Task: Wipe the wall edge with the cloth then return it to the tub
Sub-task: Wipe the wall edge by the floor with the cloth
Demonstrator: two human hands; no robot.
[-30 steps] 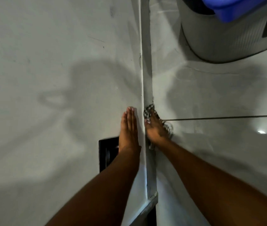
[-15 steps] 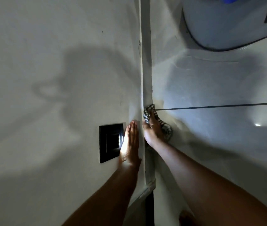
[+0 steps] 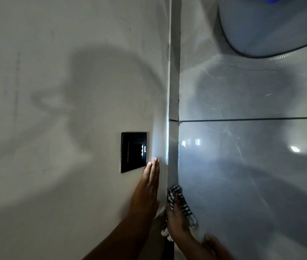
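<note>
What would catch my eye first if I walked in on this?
Probably the checked cloth pressed under the right hand against the grey wall edge low in the middle. Next, the left hand lying flat on the pale wall beside a black switch plate, under a large shadow.

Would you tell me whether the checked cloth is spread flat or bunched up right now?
Bunched up. The checked cloth is crumpled under the right hand, which presses it against the wall edge, with loose folds sticking out around the fingers.
</note>
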